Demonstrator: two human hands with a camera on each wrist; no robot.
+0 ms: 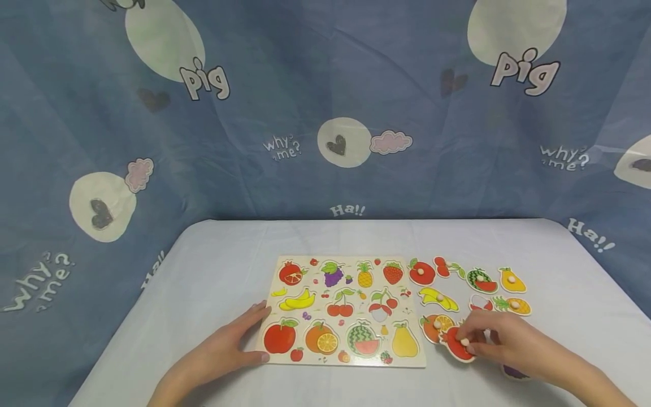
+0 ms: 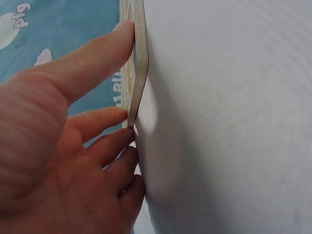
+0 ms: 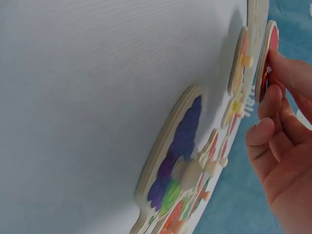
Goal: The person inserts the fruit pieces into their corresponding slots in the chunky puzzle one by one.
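Observation:
My right hand [image 1: 508, 339] pinches a red pomegranate puzzle piece [image 1: 456, 346] by its small wooden knob. In the right wrist view, this piece [image 3: 267, 61] is raised off the table and tilted, overlapping the orange piece [image 1: 431, 328] in the head view. Below my wrist lies a purple grape piece [image 3: 178, 136], mostly hidden in the head view. My left hand [image 1: 218, 350] rests at the left edge of the wooden fruit board [image 1: 351, 362], thumb by the near corner and fingers along the side. In the left wrist view, its thumb and fingertips touch the board's edge [image 2: 140, 63].
Right of the board lie knobbed pieces: apple [image 1: 422, 274], cherries [image 1: 442, 268], watermelon [image 1: 478, 281], pear [image 1: 511, 281], bananas [image 1: 437, 299], lychee [image 1: 480, 301] and pineapple [image 1: 519, 306]. A white cloth [image 1: 224, 249] covers the table, and a blue printed curtain [image 1: 305, 186] hangs behind.

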